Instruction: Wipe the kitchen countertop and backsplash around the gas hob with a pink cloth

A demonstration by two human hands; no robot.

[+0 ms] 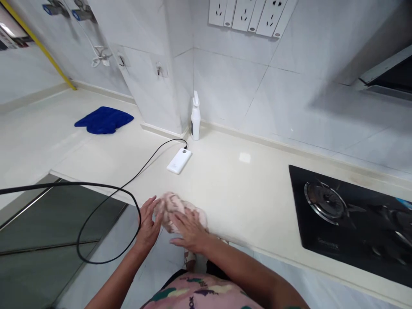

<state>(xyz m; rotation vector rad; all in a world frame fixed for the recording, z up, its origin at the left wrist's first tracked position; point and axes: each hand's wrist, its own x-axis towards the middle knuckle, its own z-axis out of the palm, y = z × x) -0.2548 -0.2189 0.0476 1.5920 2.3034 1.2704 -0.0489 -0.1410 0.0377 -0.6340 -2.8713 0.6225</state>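
A crumpled pale pink cloth (174, 206), patterned and slightly blurred, lies at the front edge of the cream counter (225, 184). My right hand (189, 231) rests on it from above, fingers spread and stretched out. Just left of the cloth is my left hand (149, 225), its fingers apart and the tips beside or touching the fabric; I cannot tell which. A black cable (109, 189) loops in front of my left wrist and runs to a white power bank (179, 161) behind the cloth.
Against the wall corner stands a white spray bottle (195, 118). Further left lies a blue cloth (104, 120). A black gas hob (341, 219) takes up the counter's right side. Wall sockets (247, 17) are above, and grey cabinet fronts (58, 231) are lower left.
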